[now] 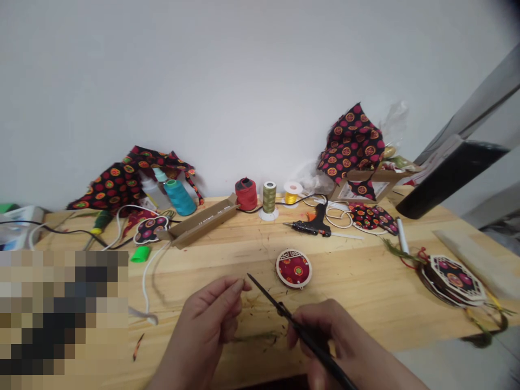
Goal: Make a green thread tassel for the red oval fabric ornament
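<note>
My right hand [331,338] is closed around a pair of black scissors [286,313]. Their blades are together, and the tip points up and left, close to the fingertips of my left hand [213,314]. Thumb and forefinger of that left hand are pressed in a pinch; whatever lies between them is too small to make out. Just beyond the scissors, a round ornament [294,268] with a pale wooden rim and dark red patterned fabric lies flat on the table. Small dark scraps and thread bits [264,338] are scattered below the hands.
Behind stand red [246,195], olive [269,198] and yellow thread spools [292,194], beside a black glue gun [311,223]. A long cardboard box [203,222] and a teal thread cone [179,197] are left. Stacked framed ornaments [457,279] lie right, near the table edge.
</note>
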Demonstrator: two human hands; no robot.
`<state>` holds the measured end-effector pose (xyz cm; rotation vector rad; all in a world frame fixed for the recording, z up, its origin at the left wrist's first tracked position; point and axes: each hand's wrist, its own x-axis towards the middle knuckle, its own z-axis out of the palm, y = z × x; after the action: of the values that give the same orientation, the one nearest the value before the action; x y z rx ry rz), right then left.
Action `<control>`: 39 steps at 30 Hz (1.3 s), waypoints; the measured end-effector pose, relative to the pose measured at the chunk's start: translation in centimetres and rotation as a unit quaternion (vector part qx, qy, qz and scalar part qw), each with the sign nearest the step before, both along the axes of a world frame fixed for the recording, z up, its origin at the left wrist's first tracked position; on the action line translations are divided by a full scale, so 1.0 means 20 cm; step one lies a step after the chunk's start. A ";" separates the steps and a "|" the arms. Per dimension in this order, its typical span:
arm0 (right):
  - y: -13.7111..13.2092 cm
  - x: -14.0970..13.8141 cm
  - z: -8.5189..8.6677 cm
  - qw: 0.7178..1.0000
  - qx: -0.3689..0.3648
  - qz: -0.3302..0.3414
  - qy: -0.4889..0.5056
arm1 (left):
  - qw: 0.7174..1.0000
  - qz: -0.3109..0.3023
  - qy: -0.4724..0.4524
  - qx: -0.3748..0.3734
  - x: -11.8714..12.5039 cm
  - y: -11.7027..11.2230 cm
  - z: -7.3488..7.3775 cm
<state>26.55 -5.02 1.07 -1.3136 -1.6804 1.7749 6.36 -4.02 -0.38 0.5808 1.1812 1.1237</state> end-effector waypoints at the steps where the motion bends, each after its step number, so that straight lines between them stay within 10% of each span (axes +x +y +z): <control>1: 0.00 0.02 0.02 0.998 0.035 -0.001 -0.048 | 1.000 0.009 -0.002 0.006 -0.01 0.00 0.00; 6: 0.04 0.20 0.01 0.885 0.245 -0.064 -0.390 | 0.999 0.038 -0.002 0.019 -0.04 0.02 0.01; 11: 0.11 0.39 -0.07 0.785 0.210 -0.073 -0.578 | 0.998 0.050 -0.007 0.023 -0.05 0.03 0.01; 20: 0.15 0.51 -0.14 0.747 0.282 -0.071 -0.598 | 0.998 0.054 -0.014 0.024 -0.05 0.03 0.01; 28: 0.21 0.04 -0.06 0.847 0.478 0.020 -0.232 | 0.998 0.055 -0.010 0.024 -0.03 0.01 0.01; 39: 0.33 -0.24 -0.17 0.822 0.484 0.124 -0.273 | 0.998 0.059 -0.013 0.031 -0.04 -0.01 0.02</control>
<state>21.71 1.57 -2.38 -1.1366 -2.6124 0.3615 5.53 -4.30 0.04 0.5480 1.1723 1.2683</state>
